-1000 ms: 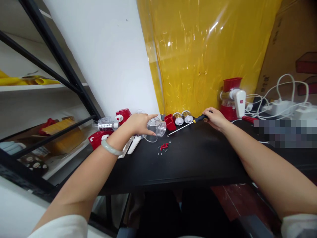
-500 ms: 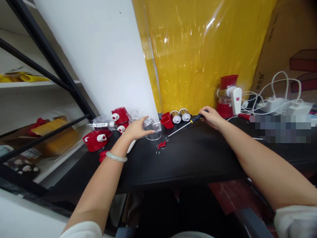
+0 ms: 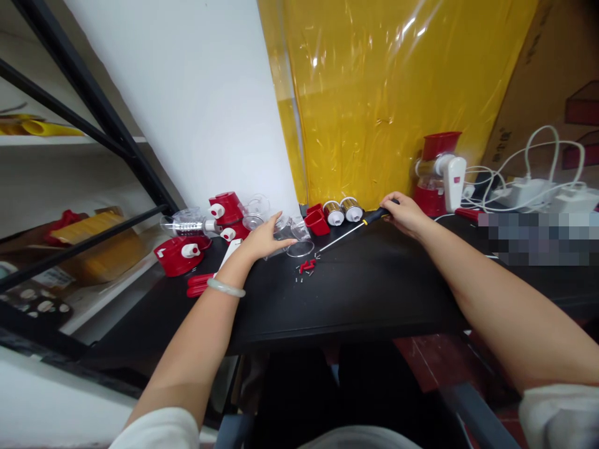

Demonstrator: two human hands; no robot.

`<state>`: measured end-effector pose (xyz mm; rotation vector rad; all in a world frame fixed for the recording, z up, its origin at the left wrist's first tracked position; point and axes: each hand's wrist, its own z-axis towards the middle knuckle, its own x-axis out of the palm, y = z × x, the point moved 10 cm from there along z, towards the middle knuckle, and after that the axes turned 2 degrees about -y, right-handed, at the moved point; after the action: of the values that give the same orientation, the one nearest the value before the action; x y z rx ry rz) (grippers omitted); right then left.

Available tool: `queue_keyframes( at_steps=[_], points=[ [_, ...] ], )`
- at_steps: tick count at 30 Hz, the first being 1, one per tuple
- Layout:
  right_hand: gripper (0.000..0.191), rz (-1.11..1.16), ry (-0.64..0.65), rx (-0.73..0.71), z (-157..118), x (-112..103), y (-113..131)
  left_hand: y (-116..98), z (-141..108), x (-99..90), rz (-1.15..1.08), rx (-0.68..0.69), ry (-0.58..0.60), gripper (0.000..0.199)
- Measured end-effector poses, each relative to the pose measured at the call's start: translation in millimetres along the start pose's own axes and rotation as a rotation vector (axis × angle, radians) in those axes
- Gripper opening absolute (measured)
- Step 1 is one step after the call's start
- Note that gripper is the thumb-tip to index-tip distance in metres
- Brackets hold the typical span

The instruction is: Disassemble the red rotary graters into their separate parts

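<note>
Gripping with the right hand (image 3: 401,213) a screwdriver (image 3: 373,216) by its black handle, having the thumb and fingers closed near its rear end. Pointing its thin shaft downward to the left, bringing the tip just beside small screws (image 3: 309,273) and red plastic pieces (image 3: 307,266) on the black table (image 3: 355,299), but not being able to tell if touching any of them. Spreading wide the thumb and fingers of the left hand (image 3: 259,242) at a clear plastic housing (image 3: 298,228), having it partly between them and partly behind; not being able to tell if gripping it or only being near. Wearing a pale bracelet (image 3: 226,288) on the left wrist. Seeing just behind the housing a red hopper (image 3: 318,220), showing its open mouth to the front. Finding next to it two grater drums (image 3: 334,214), turning their white ends forward. Noticing at the left a clear barrel (image 3: 168,223), containing a perforated metal drum (image 3: 186,228), and just below it a red base (image 3: 174,257). Seeing also, beyond the right hand, an assembled rotary grater (image 3: 428,201), bearing a red top hopper (image 3: 441,144) and a white crank arm (image 3: 453,184)
</note>
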<state>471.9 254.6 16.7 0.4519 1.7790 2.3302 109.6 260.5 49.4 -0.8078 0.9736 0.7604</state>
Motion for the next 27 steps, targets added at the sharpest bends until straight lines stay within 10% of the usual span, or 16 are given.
queue_keyframes(
  at_steps=[4,7,14,27],
  points=[
    [0.013,0.008,-0.004,0.003,-1,0,1,-30,-14,-33.0,0.092,0.114,-0.277,0.101],
    [0.013,0.014,-0.007,-0.009,-2,0,2,-68,-32,-43.3,0.113,0.266,-0.394,0.055],
    [0.015,0.058,0.0,-0.018,-2,1,5,-103,-38,14.6,0.188,0.39,-0.095,0.038],
    [0.013,0.126,0.06,-0.057,-2,8,8,-96,-35,29.3,0.125,0.36,0.041,0.025]
  ],
)
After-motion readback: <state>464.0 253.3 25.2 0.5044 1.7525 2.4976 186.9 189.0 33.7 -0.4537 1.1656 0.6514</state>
